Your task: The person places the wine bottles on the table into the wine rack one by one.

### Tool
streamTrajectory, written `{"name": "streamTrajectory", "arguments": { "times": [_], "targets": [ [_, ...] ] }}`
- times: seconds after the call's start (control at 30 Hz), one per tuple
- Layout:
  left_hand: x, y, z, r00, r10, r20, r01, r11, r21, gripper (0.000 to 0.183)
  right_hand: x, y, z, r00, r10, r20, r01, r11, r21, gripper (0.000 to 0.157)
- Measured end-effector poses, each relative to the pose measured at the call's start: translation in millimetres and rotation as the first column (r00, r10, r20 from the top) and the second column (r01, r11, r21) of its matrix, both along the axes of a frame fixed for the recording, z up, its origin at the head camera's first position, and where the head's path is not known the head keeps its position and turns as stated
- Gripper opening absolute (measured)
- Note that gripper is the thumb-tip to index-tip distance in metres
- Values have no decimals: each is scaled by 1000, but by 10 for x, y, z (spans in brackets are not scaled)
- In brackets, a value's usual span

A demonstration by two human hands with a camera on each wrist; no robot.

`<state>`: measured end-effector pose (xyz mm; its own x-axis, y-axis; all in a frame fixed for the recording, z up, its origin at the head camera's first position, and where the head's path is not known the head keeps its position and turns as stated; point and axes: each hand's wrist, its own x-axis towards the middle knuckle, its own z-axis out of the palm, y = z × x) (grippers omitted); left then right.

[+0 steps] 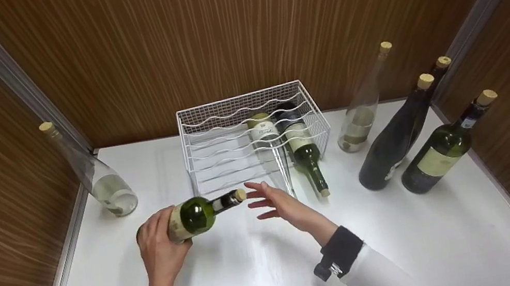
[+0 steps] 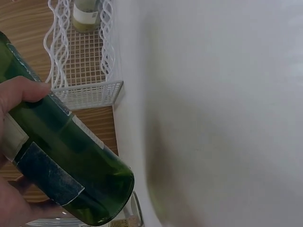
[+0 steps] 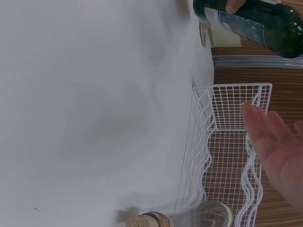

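My left hand [image 1: 161, 241] grips a green wine bottle [image 1: 197, 216] round its labelled body, its corked neck pointing right. In the left wrist view the thumb lies across the tilted bottle [image 2: 71, 151], which hangs over the table. My right hand [image 1: 279, 205] is held out with fingers spread, its fingertips near the cork and nothing in them. Behind the hands stands a white wire wine rack [image 1: 216, 160] with wavy bars. A clear bottle [image 1: 264, 128] and a green bottle [image 1: 307, 155] lie side by side in its right part, necks toward me.
At the left stands a clear corked bottle [image 1: 110, 187]. On the right are another clear bottle [image 1: 358, 119], a dark bottle [image 1: 388, 153] with one more behind it, and a green bottle [image 1: 438, 158]. Wood-grain panels [image 1: 139, 53] enclose the white table [image 1: 253, 279] at back and sides.
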<state>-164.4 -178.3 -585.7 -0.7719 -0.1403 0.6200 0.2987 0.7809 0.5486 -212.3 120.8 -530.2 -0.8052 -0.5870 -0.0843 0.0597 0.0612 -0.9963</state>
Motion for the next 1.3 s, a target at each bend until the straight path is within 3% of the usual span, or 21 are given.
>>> {"name": "streamTrajectory", "arguments": {
  "times": [0.4,0.47,0.57,0.8,1.0,1.13,1.3],
  "targets": [
    [10,108,-21,995,-24,95,41,983,-177,79,18,-15,59,998,22,65,-19,999,-49,61],
    [21,114,-28,994,-30,103,51,978,-205,80,45,-28,71,997,37,64,-36,999,-27,53],
    [37,137,-25,992,-42,119,69,969,-237,80,86,-55,92,998,53,38,-56,995,83,38],
    [42,245,-26,986,-99,133,135,946,-296,81,138,-80,61,981,166,-99,-114,911,396,27],
    [41,310,-79,982,-128,140,166,937,-308,83,179,-87,-5,970,206,-127,-115,854,507,27],
    [32,344,-81,981,-142,132,177,935,-306,82,219,-75,-41,969,197,-148,-101,866,490,23],
    [27,361,-62,978,-162,135,194,939,-283,82,272,-43,-108,981,148,-123,-86,909,408,20]
  ]
}}
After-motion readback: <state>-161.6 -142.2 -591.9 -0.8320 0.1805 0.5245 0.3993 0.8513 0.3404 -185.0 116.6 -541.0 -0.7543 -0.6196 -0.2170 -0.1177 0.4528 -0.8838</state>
